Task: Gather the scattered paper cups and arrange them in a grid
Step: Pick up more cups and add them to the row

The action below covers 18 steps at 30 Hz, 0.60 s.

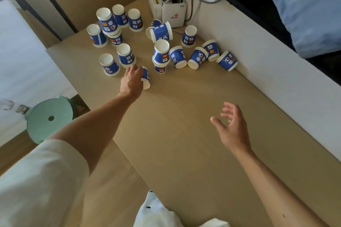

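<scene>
Several blue-and-white paper cups lie scattered over the far half of a light wooden table [180, 116]. Most stand upside down, such as one cup [109, 64] at the left. Some are stacked in twos, like a stack [161, 55] in the middle. One cup [160, 32] lies on its side, and several tilted cups [227, 61] lean by the white wall. My left hand [132, 81] grips an upside-down cup [145, 77] at the near edge of the group. My right hand [231, 126] hovers over the bare near part of the table, fingers spread, holding nothing.
A white router box [173, 14] with cables stands at the table's far end against the wall. A mint-green round stool [48, 118] sits on the floor left of the table. A white ledge [276, 83] runs along the table's right side.
</scene>
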Tool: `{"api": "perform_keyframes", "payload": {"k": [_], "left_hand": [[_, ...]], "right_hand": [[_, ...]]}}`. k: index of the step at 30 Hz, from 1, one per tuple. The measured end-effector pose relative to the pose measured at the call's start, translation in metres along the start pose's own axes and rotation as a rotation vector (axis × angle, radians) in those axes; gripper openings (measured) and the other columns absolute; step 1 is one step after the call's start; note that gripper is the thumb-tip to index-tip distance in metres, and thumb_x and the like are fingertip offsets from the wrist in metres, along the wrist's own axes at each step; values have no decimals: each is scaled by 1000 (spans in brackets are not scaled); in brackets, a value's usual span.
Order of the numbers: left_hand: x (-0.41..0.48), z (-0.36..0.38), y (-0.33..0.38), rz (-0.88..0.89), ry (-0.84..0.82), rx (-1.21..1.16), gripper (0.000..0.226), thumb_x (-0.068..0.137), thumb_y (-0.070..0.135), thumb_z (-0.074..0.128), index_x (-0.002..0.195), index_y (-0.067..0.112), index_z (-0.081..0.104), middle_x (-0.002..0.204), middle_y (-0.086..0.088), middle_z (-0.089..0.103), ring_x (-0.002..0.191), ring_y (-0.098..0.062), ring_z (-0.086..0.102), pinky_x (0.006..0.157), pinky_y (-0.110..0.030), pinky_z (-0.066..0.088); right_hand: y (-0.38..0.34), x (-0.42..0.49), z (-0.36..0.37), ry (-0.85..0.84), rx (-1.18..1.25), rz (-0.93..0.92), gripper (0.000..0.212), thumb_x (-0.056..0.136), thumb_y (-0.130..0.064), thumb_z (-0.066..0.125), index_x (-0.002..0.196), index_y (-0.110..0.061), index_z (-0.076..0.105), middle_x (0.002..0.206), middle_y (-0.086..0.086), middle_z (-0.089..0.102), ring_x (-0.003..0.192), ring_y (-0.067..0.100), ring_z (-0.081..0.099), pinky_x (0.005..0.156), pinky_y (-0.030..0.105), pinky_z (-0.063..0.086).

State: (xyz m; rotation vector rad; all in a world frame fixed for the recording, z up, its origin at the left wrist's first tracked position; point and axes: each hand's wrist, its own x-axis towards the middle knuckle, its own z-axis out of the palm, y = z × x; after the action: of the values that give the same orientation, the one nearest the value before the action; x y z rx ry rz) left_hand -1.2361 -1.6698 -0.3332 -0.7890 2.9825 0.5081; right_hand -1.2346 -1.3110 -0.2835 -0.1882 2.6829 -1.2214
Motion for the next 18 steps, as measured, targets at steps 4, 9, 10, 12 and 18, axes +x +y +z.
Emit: {"api": "perform_keyframes", "payload": {"k": [4,9,10,12,18], "left_hand": [[-1,-12,6,74,81,-45,16,91,13,66,105,7,61,109,-13,65,96,-36,63,74,-48,58],[-8,-38,33,84,-34,-172,10,84,16,70,91,10,70,88,-9,70,76,-29,65,61,-33,53],[-12,-44,41,101,-104,-179,12,81,17,73,90,10,70,87,-8,70,78,-29,65,62,-33,54],[-20,-56,59,143,-219,-177,15,78,19,76,87,9,70,88,-9,70,81,-30,64,69,-38,56],[-40,-82,107,225,-320,-210,18,77,19,74,77,4,64,75,-7,59,70,-24,50,52,-26,34]], "right_hand": [[-7,4,8,-20,0,-9,59,81,-21,81,132,-17,51,121,2,58,104,16,61,89,24,45],[-34,10,27,-187,-72,-163,75,74,-16,87,138,-15,48,129,3,54,116,14,55,98,17,39],[-40,11,30,-243,-87,-188,83,72,-17,88,143,-15,45,134,2,51,121,14,53,99,15,36],[-53,13,38,-332,-77,-207,96,70,-21,89,150,-19,35,144,-1,45,130,12,46,103,18,34],[-74,11,45,-258,180,-198,90,67,-26,91,143,-24,43,136,-8,57,123,4,55,98,17,45]]}}
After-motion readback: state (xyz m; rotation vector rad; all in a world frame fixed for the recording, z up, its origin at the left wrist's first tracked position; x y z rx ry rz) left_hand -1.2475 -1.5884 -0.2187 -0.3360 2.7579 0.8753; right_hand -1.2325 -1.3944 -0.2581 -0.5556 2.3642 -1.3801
